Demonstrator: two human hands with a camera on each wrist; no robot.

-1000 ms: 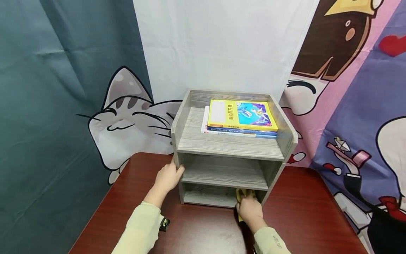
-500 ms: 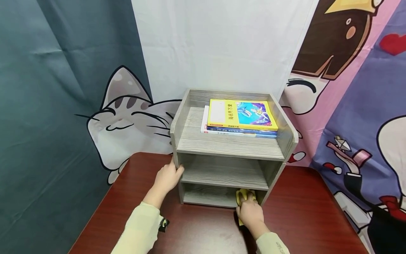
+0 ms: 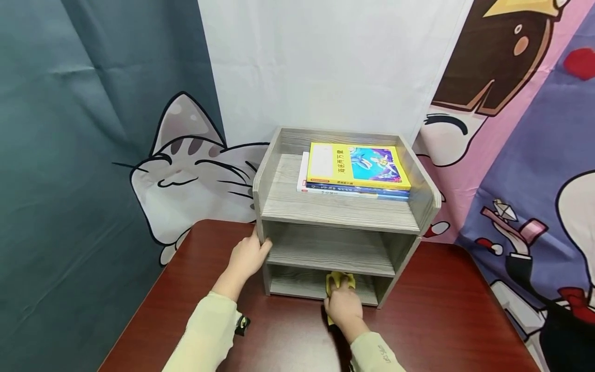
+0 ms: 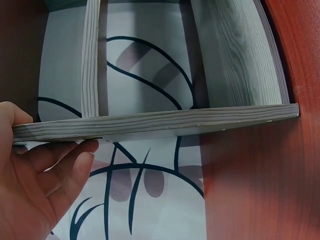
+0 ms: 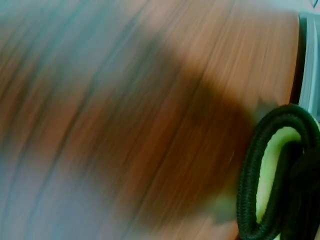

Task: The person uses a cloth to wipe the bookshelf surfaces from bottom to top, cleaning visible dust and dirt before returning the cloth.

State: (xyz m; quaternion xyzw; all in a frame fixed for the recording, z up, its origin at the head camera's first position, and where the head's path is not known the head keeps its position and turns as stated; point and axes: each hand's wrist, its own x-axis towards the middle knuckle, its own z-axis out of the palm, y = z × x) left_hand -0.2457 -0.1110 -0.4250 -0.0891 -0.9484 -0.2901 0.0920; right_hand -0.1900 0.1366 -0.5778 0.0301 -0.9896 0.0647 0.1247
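A grey wood-grain shelf unit [image 3: 341,219] with three levels stands on a red-brown table. My left hand [image 3: 246,257] grips the front edge of its left side panel. In the left wrist view, the thumb of that left hand [image 4: 35,185] lies on one face of the panel [image 4: 170,120] and the fingers on the other. At the bottom level, my right hand [image 3: 345,306] holds a yellow cloth [image 3: 333,280] against the board; part of the cloth hangs out below the hand. In the blurred right wrist view, neither that hand nor the cloth can be made out.
Several books [image 3: 358,168], a yellow one uppermost, lie stacked on the top level. The table [image 3: 441,310] extends on both sides of the unit. Printed curtains [image 3: 334,62] hang behind. A black strap [image 5: 250,185] fills the right wrist view's right edge.
My right hand has slid left with the yellow cloth along the bottom level, from near the right side panel. My left hand keeps its grip on the left panel.
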